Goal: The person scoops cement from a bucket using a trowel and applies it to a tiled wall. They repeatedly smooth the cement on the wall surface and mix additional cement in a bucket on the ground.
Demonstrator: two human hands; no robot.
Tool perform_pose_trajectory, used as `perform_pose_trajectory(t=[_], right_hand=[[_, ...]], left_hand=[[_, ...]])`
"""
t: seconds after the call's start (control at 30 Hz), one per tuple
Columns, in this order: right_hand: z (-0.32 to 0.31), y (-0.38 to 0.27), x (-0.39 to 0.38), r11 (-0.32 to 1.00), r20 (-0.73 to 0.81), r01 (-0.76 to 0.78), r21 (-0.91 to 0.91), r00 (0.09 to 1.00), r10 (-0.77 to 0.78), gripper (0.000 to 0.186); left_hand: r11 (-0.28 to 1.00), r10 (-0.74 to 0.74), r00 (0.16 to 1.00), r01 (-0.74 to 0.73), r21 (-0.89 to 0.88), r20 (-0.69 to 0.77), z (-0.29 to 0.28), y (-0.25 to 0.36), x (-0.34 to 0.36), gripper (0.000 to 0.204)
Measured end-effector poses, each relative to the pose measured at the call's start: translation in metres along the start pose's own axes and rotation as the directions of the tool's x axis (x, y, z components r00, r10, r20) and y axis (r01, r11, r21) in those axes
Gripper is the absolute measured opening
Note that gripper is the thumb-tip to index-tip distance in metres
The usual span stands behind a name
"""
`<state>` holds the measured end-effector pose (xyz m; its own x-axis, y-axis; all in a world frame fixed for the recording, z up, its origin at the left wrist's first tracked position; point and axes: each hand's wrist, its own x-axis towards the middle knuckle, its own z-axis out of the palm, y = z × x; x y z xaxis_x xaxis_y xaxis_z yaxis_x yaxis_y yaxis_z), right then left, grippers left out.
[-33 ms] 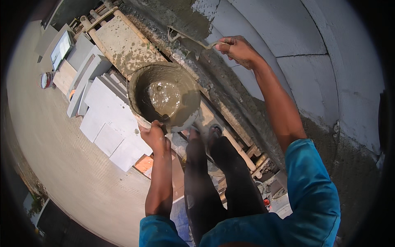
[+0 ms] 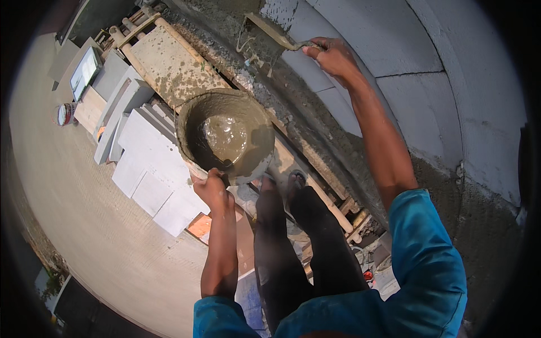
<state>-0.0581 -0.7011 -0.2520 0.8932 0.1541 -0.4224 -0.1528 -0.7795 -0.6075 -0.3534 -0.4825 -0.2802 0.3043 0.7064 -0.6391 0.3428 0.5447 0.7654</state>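
My left hand (image 2: 213, 190) is closed on the near rim of a round bucket (image 2: 261, 121) crusted with grey mortar. Wet, shiny mortar (image 2: 224, 135) lies in the bottom of this bucket, which is tilted. Out to the upper right, my right hand (image 2: 333, 58) grips the handle of a mortar-coated trowel (image 2: 270, 32). Its blade points left, seen nearly edge-on, close to the block wall (image 2: 411, 107). Stringy wet mortar (image 2: 256, 61) shows below the blade; whether it hangs from it I cannot tell.
My feet (image 2: 296, 179) stand on a narrow bamboo-and-board scaffold (image 2: 174, 62) along the wall. White and grey panels (image 2: 149, 169) are stacked to its left. A small paint pail (image 2: 66, 114) stands farther left on the pale paved ground (image 2: 84, 225).
My right hand has shifted slightly up and right with the trowel, and the blade has lifted and turned to show more of its face. The bucket and my left hand stay almost in place.
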Motion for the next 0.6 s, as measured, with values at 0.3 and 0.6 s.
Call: perform_pose_trajectory(t=[0.3,0.6], right_hand=[[0.022,-0.043,-0.14,0.726,0.29,0.385,-0.57,0.921,-0.261,0.037],[0.041,-0.024,-0.157,0.655,-0.111,0.451,-0.607,0.768,-0.631,0.029]], left_hand=[[0.985,0.099,0.99,-0.083,-0.148,0.102,0.022,0.027,-0.044,0.057],[0.982,0.137,0.987,-0.125,-0.142,0.081,0.043,0.053,-0.053,0.051]])
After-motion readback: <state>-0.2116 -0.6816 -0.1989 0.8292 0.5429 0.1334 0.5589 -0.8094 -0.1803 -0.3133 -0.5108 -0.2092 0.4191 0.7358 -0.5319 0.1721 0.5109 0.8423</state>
